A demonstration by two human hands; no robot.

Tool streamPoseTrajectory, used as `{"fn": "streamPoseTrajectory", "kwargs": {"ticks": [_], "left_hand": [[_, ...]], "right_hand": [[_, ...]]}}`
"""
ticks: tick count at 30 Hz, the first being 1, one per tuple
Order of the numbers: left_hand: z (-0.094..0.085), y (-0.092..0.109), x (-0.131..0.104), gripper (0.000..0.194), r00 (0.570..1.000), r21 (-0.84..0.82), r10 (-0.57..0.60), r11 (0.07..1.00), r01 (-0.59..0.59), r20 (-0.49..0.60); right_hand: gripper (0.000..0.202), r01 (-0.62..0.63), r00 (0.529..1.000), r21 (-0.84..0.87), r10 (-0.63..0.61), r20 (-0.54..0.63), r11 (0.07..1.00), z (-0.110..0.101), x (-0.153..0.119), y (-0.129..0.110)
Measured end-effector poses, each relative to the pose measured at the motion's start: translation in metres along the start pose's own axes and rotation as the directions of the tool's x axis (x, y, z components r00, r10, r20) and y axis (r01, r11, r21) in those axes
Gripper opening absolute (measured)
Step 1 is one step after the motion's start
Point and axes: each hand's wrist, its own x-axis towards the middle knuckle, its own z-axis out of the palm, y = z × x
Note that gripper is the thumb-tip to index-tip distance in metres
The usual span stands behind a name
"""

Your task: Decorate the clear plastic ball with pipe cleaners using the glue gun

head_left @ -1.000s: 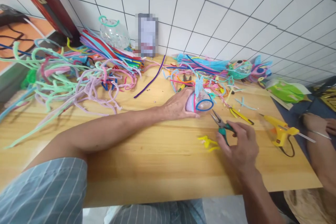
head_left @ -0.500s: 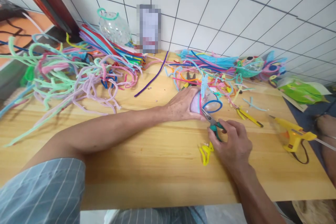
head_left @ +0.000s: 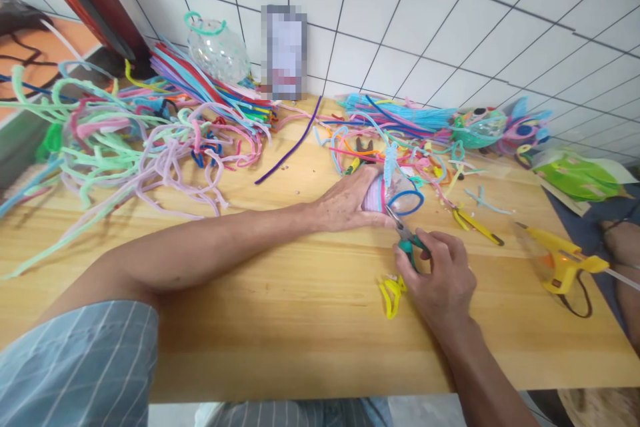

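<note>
My left hand is wrapped round a clear plastic body banded with lilac and pink pipe cleaners. A light blue fuzzy piece stands on its top, and a blue pipe cleaner loop shows on its side. In my right hand are green-handled pliers, their jaws tips touching or very near the pink edge beside my left thumb. Whether the jaws grip anything I cannot tell. Bent yellow pipe cleaner pieces lie on the table just left of my right hand.
A yellow glue gun and a yellow cutter lie to the right. Tangled pipe cleaners cover the left side. Behind stand a phone and a clear round bowl. Another person's arm is at the right edge.
The right hand and pliers have shifted slightly left. The left hand keeps its hold, its thumb stretched a little further along the banded piece.
</note>
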Motion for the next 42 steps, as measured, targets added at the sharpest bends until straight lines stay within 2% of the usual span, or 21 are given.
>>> {"fn": "streamPoseTrajectory", "kwargs": {"ticks": [4,9,15,20,25,27,30,33,35,38,40,42], "left_hand": [[0.000,-0.001,-0.001,0.101,1.000,0.007,0.019,1.000,-0.019,-0.001],[0.000,0.000,0.000,0.098,1.000,0.003,0.029,1.000,-0.029,-0.010],[0.001,0.001,0.000,0.101,1.000,-0.012,0.005,1.000,-0.005,-0.026],[0.003,0.000,0.000,0.102,0.999,-0.021,-0.010,1.000,0.009,-0.034],[0.004,-0.001,-0.001,0.101,1.000,-0.030,-0.003,1.000,0.002,-0.030],[0.003,-0.001,-0.001,0.100,1.000,-0.033,0.010,0.999,-0.011,-0.020],[0.001,0.001,-0.002,0.099,1.000,-0.034,0.027,0.999,-0.027,-0.016],[0.000,0.002,-0.003,0.098,1.000,-0.028,0.023,0.999,-0.023,-0.007],[-0.001,0.002,-0.004,0.098,1.000,-0.020,0.010,1.000,-0.010,-0.001],[0.000,0.001,-0.003,0.098,1.000,-0.014,-0.001,1.000,0.001,0.001],[0.000,0.001,-0.002,0.099,1.000,-0.022,0.008,1.000,-0.008,-0.006],[0.001,0.001,-0.001,0.102,1.000,-0.038,0.016,0.999,-0.017,-0.021]], "right_hand": [[0.029,-0.040,0.999,-0.002,0.040,0.009,0.999,-0.001,0.000,-0.005],[0.026,-0.032,0.999,0.029,0.032,-0.002,0.999,-0.002,-0.001,-0.009],[0.020,-0.118,0.993,0.057,0.116,0.030,0.991,0.000,-0.001,-0.013],[0.023,-0.157,0.987,0.245,0.144,0.072,0.957,-0.002,-0.003,-0.006],[0.027,-0.260,0.959,0.366,0.283,-0.010,0.894,-0.007,-0.005,0.005],[0.030,-0.357,0.924,0.343,0.383,-0.008,0.869,-0.011,-0.004,0.016],[0.040,-0.537,0.843,0.163,0.532,0.076,0.828,-0.018,-0.004,0.047],[0.049,-0.585,0.792,-0.049,0.583,0.183,0.810,-0.028,-0.013,0.089],[0.054,-0.544,0.807,-0.112,0.555,0.201,0.831,-0.032,-0.025,0.117],[0.057,-0.425,0.863,-0.137,0.446,0.238,0.895,-0.036,-0.042,0.149],[0.057,-0.337,0.894,-0.130,0.360,0.266,0.932,-0.038,-0.046,0.158],[0.056,-0.274,0.923,-0.128,0.298,0.242,0.953,-0.044,-0.041,0.152]]}}
